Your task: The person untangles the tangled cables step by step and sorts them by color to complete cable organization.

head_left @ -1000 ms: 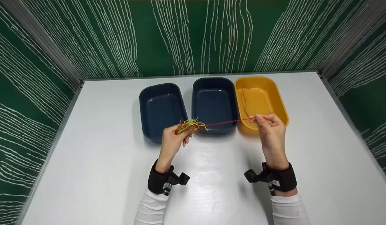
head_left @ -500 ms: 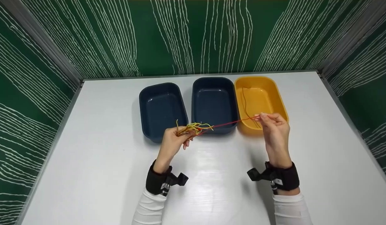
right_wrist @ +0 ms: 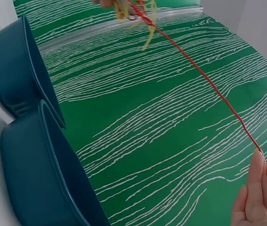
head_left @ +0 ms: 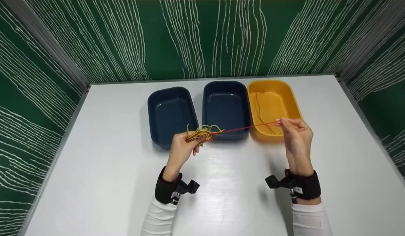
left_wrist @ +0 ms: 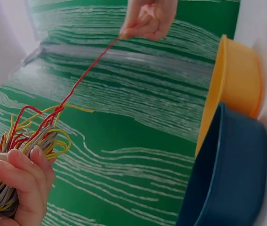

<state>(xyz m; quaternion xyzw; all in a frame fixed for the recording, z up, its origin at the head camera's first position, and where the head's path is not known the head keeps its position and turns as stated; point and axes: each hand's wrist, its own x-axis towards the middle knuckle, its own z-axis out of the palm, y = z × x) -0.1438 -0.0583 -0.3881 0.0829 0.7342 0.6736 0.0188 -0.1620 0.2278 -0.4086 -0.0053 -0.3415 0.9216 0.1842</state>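
My left hand (head_left: pixel 183 147) grips a tangled bundle of strings (head_left: pixel 202 133) in front of the middle blue bin. Yellow, red and grey strands of the bundle (left_wrist: pixel 44 134) show in the left wrist view, curling out past the fingers. A single red string (head_left: pixel 241 128) runs taut from the bundle to my right hand (head_left: pixel 297 137), which pinches its end between thumb and fingertips. In the right wrist view the red string (right_wrist: pixel 208 80) stretches with a slight kink near the pinch. The right hand is over the near right corner of the yellow bin (head_left: pixel 274 98).
Two dark blue bins, the left one (head_left: pixel 171 114) and the middle one (head_left: pixel 226 109), stand beside the yellow bin on a white table (head_left: pixel 117 137). A thin dark string (head_left: pixel 258 108) lies inside the yellow bin. Green walls (head_left: pixel 176 42) with white lines enclose the table.
My right hand has moved to the right, drawing a longer stretch of red string out of the bundle. The left hand has stayed nearly in place, the strands around it shifting slightly.
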